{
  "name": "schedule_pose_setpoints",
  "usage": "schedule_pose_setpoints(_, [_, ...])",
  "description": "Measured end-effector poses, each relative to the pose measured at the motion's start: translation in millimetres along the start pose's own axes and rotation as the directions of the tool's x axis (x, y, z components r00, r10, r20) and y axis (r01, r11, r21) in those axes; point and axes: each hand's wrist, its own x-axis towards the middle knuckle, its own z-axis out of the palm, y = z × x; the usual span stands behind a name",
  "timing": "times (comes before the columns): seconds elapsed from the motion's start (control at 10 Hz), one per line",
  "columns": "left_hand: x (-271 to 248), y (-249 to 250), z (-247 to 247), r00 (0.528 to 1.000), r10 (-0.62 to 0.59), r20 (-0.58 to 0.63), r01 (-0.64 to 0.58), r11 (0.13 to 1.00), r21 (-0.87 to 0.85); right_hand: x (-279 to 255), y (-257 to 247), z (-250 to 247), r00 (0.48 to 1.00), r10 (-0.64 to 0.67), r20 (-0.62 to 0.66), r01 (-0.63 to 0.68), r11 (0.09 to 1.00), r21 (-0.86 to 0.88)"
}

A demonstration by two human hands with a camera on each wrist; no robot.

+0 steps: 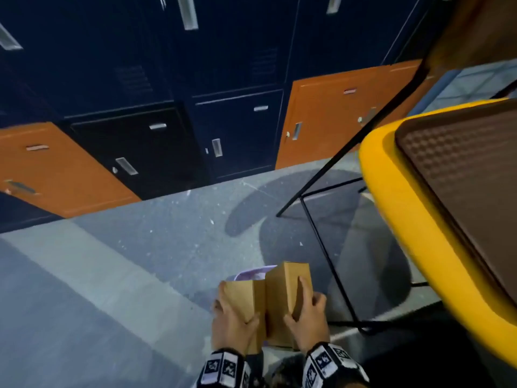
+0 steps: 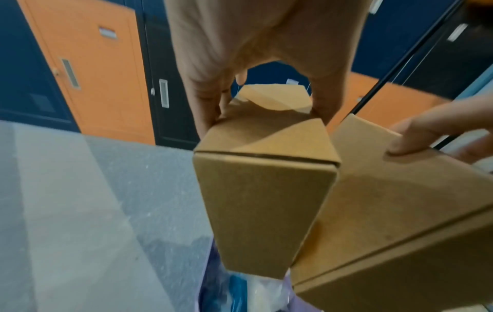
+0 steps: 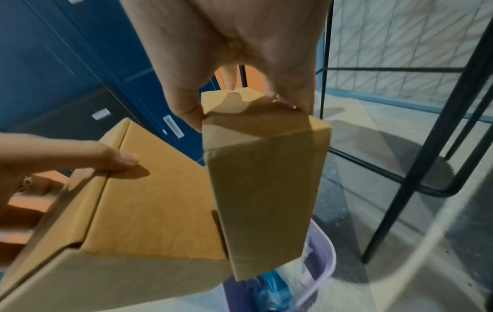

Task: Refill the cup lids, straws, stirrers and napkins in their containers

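Two closed brown cardboard boxes hang low over the grey floor. My left hand [image 1: 235,312] grips the left box [image 1: 243,298] across its near end, thumb on one side and fingers on the other; the left wrist view shows this box [image 2: 266,190] hanging below the hand [image 2: 266,101]. My right hand [image 1: 305,306] grips the right box [image 1: 288,284] the same way, as the right wrist view shows [image 3: 266,190]. The boxes touch side by side. Under them stands a purple basin [image 3: 325,253] holding a blue plastic packet [image 3: 272,291]. What the boxes contain is hidden.
A yellow table edge [image 1: 391,233] carrying a brown textured tray [image 1: 461,177] juts in at the right. Thin black metal legs [image 1: 324,247] stand on the floor just right of my hands. Dark blue and orange lockers [image 1: 167,135] line the far wall.
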Motion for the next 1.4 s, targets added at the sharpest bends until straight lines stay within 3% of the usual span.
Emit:
schedule_pose_setpoints(0.1, [31,-19,42,0.994,-0.107,0.035,0.104,0.991,0.08,39,22,35,1.0,0.007,0.017,-0.006,0.999,-0.049])
schedule_pose_setpoints(0.4, [106,-72,140,0.99,-0.137,0.027,0.134,0.988,0.07,121,88,112,1.0,-0.023,0.014,0.024,0.989,-0.147])
schedule_pose_setpoints(0.5, [120,-82,157,0.996,-0.085,0.033,0.081,0.989,0.12,137,103,130,0.996,-0.048,0.069,0.066,0.956,-0.284])
schedule_pose_setpoints(0.6, [130,-94,170,0.99,-0.048,0.133,-0.005,0.929,0.37,147,112,139,0.977,0.024,0.214,0.087,0.866,-0.493])
schedule_pose_setpoints(0.7, [141,-111,191,0.98,-0.017,0.198,-0.078,0.883,0.463,154,119,148,0.94,0.08,0.33,0.112,0.844,-0.525])
schedule_pose_setpoints(0.9, [157,-130,206,0.912,-0.059,0.406,-0.193,0.811,0.552,176,121,165,0.92,0.146,0.365,0.127,0.767,-0.628])
schedule_pose_setpoints(1.0, [167,-133,206,0.868,-0.021,0.496,-0.288,0.793,0.537,184,119,170,0.892,0.193,0.409,0.137,0.746,-0.652])
schedule_pose_setpoints(1.1, [170,-132,195,0.848,-0.114,0.518,-0.258,0.764,0.591,190,118,169,0.87,0.234,0.435,0.116,0.76,-0.639])
schedule_pose_setpoints(1.2, [160,-125,181,0.842,-0.088,0.532,-0.223,0.842,0.492,177,113,159,0.874,0.241,0.422,0.044,0.826,-0.562])
schedule_pose_setpoints(1.4, [107,-76,118,0.856,-0.087,0.51,-0.133,0.916,0.379,113,82,119,0.884,0.262,0.387,-0.032,0.859,-0.511])
